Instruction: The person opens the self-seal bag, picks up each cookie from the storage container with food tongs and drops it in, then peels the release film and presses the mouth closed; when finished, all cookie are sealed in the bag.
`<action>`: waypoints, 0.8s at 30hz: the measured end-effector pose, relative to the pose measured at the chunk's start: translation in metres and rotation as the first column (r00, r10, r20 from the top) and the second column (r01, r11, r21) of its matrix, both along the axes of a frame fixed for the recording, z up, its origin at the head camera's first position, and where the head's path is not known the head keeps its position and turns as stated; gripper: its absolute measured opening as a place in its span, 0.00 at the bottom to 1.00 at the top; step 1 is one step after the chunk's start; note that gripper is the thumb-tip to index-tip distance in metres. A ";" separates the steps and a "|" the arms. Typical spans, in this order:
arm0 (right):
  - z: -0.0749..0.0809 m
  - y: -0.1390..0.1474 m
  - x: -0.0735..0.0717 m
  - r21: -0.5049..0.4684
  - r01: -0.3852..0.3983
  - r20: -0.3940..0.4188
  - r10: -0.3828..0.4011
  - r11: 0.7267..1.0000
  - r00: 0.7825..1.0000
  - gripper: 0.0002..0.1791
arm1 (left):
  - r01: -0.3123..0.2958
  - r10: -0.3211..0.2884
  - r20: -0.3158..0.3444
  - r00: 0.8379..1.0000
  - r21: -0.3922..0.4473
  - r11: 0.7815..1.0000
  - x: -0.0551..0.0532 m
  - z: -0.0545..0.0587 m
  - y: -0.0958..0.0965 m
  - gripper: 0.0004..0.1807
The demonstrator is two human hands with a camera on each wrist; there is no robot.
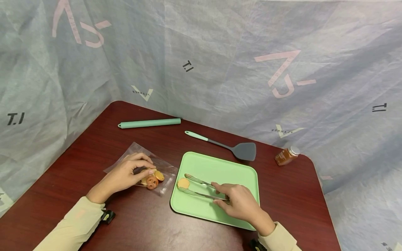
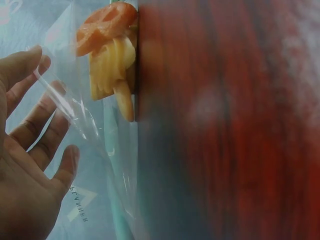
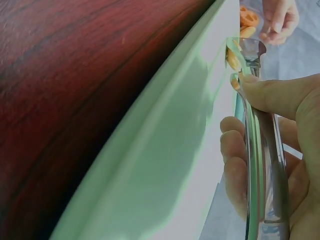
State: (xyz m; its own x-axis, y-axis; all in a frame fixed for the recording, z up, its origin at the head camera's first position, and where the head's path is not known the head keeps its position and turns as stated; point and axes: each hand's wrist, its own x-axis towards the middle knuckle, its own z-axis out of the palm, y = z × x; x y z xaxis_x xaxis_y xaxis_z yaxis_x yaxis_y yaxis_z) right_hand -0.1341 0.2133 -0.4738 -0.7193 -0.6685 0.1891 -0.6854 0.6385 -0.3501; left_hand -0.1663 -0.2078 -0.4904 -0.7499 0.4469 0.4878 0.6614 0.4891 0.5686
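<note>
My right hand [image 1: 240, 202] holds metal tongs [image 1: 204, 196] over a light green tray [image 1: 216, 167]. The tongs' two arms stand apart, their ends on either side of a round yellow slice [image 1: 183, 183] at the tray's left side. My left hand [image 1: 128, 172] is over a clear plastic zip bag [image 1: 168, 169] left of the tray; in the left wrist view its thumb and forefinger pinch the film [image 2: 70, 107]. At the bag lie an orange-red slice with holes [image 1: 152, 182], a yellow slice [image 1: 159, 175] and a ridged yellow piece [image 2: 107, 67]. Part of this food is hidden by the hand.
A mint green rod [image 1: 150, 123] with a hanging loop lies at the back left of the dark red table [image 1: 141, 219]. Behind the tray is a grey spatula [image 1: 245, 151] with a mint handle. At the back right lies a silver-capped spice jar [image 1: 285, 156]. Grey cloth hangs behind.
</note>
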 end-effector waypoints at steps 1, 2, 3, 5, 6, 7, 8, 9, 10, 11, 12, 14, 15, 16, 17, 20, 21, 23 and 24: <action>0.000 0.000 0.000 -0.001 -0.001 -0.001 0.001 1.000 1.000 0.29 | 0.000 0.000 0.001 1.000 -0.002 1.000 0.000 0.000 0.000 0.09; 0.000 0.000 0.000 -0.002 -0.002 0.000 0.002 1.000 1.000 0.28 | -0.001 0.001 0.001 1.000 -0.003 1.000 0.000 0.000 0.000 0.09; -0.001 0.000 0.000 -0.002 -0.004 0.003 0.004 1.000 1.000 0.28 | -0.001 0.001 0.002 1.000 -0.004 1.000 0.000 0.000 0.000 0.09; -0.002 0.000 0.000 -0.002 -0.005 0.007 0.005 1.000 1.000 0.28 | 0.003 -0.003 0.002 1.000 -0.002 1.000 -0.001 0.000 0.000 0.09; -0.002 0.000 0.000 -0.002 -0.004 0.011 0.004 1.000 1.000 0.27 | 0.005 -0.005 0.003 1.000 -0.002 1.000 -0.001 0.000 0.000 0.09; -0.002 -0.001 0.000 -0.007 -0.003 0.017 0.003 1.000 1.000 0.27 | 0.006 -0.006 0.003 1.000 0.000 1.000 -0.001 0.000 0.000 0.09; -0.002 -0.001 0.000 -0.015 -0.001 0.026 0.001 1.000 1.000 0.27 | 0.008 -0.008 0.004 1.000 0.001 1.000 -0.001 0.000 0.000 0.09; -0.002 -0.002 -0.001 -0.026 0.005 0.042 -0.004 1.000 0.999 0.26 | 0.009 -0.009 0.004 1.000 0.002 1.000 -0.001 0.001 0.000 0.09; -0.002 -0.004 -0.001 -0.040 0.010 0.060 -0.007 0.999 0.998 0.26 | 0.009 -0.009 0.005 1.000 0.002 1.000 0.000 0.001 0.000 0.09; -0.002 -0.005 -0.001 -0.055 0.016 0.081 -0.012 0.998 0.997 0.26 | 0.007 -0.007 0.006 1.000 0.001 1.000 0.000 0.001 0.000 0.09; -0.002 -0.007 -0.002 -0.074 0.025 0.112 -0.016 0.997 0.994 0.26 | 0.006 -0.006 0.006 1.000 0.000 1.000 0.000 0.001 0.000 0.09; -0.002 -0.014 -0.002 -0.109 0.042 0.172 -0.023 0.993 0.985 0.26 | 0.002 -0.002 0.010 1.000 -0.002 1.000 0.001 0.002 0.000 0.09; -0.002 -0.018 -0.002 -0.122 0.049 0.203 -0.023 0.991 0.979 0.26 | -0.003 0.003 0.012 1.000 -0.005 1.000 0.001 0.002 0.000 0.09; -0.002 -0.022 -0.002 -0.133 0.054 0.226 -0.023 0.990 0.974 0.26 | -0.007 0.007 0.014 1.000 -0.007 1.000 0.001 0.002 0.000 0.08; -0.002 -0.028 -0.002 -0.140 0.062 0.247 -0.025 0.988 0.969 0.26 | -0.009 0.009 0.018 1.000 -0.010 1.000 0.002 0.002 0.000 0.08; -0.002 -0.044 0.000 -0.144 0.081 0.289 -0.037 0.986 0.957 0.27 | -0.016 0.016 0.032 0.999 -0.020 1.000 0.002 0.002 0.002 0.07; -0.002 -0.050 0.000 -0.141 0.091 0.291 -0.046 0.986 0.956 0.27 | -0.016 0.017 0.038 0.999 -0.021 1.000 0.002 0.003 0.002 0.07; -0.002 -0.060 0.002 -0.133 0.112 0.281 -0.071 0.985 0.957 0.27 | -0.019 0.020 0.048 0.999 -0.022 1.000 0.002 0.003 0.003 0.07; -0.001 -0.065 0.002 -0.129 0.125 0.276 -0.085 0.984 0.957 0.27 | -0.023 0.024 0.054 0.998 -0.022 0.999 0.002 0.003 0.004 0.07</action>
